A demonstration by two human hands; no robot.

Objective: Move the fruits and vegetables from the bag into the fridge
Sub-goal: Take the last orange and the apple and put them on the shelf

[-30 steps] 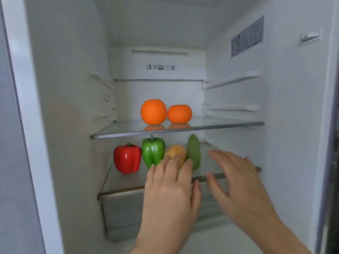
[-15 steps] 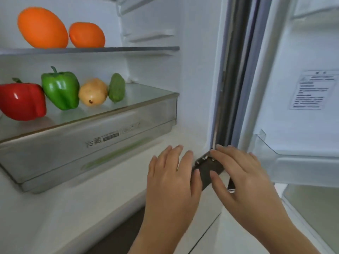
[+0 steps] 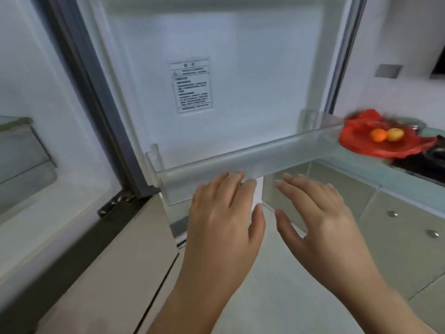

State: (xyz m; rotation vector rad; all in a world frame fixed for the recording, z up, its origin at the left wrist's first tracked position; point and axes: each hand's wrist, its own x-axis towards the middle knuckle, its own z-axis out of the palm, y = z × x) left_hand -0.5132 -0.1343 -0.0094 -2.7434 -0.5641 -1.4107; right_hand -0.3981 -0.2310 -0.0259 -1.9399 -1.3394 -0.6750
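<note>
While the fridge door [image 3: 240, 80] stands open ahead, the left hand [image 3: 224, 222] and right hand [image 3: 320, 220] hover side by side below its clear door shelf [image 3: 252, 160], palms down, fingers spread, holding nothing. Far right, a red bag [image 3: 385, 138] lies on the surface [image 3: 361, 165]. In it sit an orange fruit [image 3: 378, 135] and a yellow fruit [image 3: 395, 134], touching.

Pale floor [image 3: 277, 297], grey-green cabinets [image 3: 397, 225], white wall [image 3: 397, 44].
</note>
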